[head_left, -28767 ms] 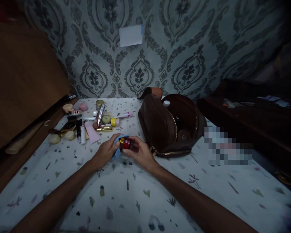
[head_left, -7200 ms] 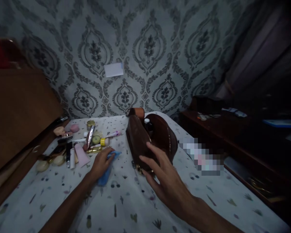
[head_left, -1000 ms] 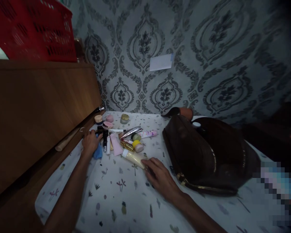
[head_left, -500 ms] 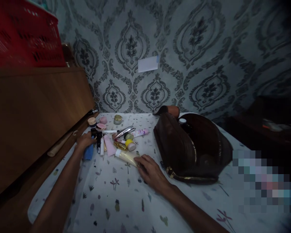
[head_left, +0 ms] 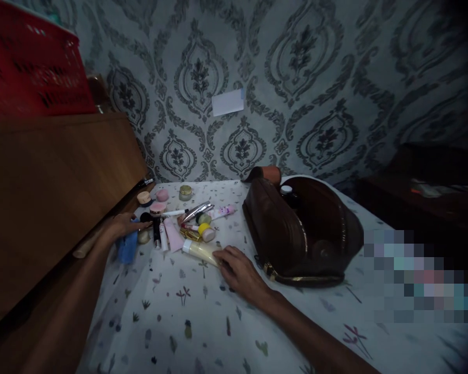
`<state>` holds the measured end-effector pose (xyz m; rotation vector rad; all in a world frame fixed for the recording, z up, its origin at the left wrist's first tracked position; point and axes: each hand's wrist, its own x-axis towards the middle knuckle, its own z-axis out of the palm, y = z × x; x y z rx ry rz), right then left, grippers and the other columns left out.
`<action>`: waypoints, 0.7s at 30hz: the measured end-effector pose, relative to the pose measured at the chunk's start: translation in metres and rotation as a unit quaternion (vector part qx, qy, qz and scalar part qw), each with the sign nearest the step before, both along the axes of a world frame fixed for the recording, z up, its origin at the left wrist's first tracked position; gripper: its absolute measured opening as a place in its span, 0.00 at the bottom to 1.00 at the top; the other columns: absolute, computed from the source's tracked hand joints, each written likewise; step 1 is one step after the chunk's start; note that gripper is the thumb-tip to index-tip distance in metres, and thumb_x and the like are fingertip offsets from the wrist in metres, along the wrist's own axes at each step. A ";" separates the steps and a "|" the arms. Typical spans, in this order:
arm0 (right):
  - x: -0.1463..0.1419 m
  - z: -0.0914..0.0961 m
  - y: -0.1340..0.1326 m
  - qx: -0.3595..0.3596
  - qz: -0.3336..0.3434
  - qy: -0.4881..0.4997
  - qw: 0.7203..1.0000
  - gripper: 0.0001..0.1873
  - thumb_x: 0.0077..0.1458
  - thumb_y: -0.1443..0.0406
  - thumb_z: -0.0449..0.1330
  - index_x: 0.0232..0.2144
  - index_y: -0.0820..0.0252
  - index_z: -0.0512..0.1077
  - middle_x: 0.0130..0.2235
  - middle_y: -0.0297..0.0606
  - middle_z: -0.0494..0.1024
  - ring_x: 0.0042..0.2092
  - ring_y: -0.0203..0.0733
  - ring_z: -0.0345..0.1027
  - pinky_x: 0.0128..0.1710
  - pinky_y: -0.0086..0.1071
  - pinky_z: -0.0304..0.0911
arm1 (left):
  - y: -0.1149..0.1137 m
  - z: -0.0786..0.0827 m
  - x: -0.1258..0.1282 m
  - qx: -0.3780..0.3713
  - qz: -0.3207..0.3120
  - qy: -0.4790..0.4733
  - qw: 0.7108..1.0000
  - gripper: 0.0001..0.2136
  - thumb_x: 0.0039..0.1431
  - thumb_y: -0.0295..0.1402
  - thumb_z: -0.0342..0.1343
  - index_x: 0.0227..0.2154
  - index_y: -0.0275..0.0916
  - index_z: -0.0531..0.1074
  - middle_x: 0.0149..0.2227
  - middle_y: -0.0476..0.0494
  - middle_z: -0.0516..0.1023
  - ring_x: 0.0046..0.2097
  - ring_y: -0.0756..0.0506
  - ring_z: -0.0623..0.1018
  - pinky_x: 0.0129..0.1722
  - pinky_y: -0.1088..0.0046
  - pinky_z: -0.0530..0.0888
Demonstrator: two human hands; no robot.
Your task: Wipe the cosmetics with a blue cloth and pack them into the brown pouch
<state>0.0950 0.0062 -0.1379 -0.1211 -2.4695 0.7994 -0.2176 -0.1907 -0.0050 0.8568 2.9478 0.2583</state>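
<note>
My left hand is closed at the left of a group of cosmetics, with a soft-looking blue item hanging beneath its fingers; its kind is unclear. Just past the fingertips lie a dark round piece and a small pale round item. Fingers of my right hand close over the lower end of a cream-yellow squeeze tube with a white cap, lying on the cloth. Beside it are a yellow-lidded jar, a gold tube and a pink tube.
An open brown leather bag stands at the right, a white-capped bottle inside. Behind the cosmetics sits a gold-lidded jar. A wooden cabinet bearing a red basket borders the left. Patterned wallpaper rises behind.
My left hand has shifted left with the blue item, uncovering the small pale round item. My right hand stays at the cream tube. The view has moved slightly.
</note>
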 end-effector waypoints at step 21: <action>0.005 0.005 -0.006 0.023 0.043 -0.026 0.998 0.11 0.54 0.70 0.59 0.41 0.60 0.74 0.40 0.40 0.78 0.45 0.44 0.71 0.51 0.36 0.62 | -0.009 -0.100 0.137 0.286 -0.334 0.092 0.893 0.20 0.57 0.49 0.56 0.50 0.50 0.70 0.52 0.43 0.77 0.51 0.38 0.78 0.49 0.59 0.78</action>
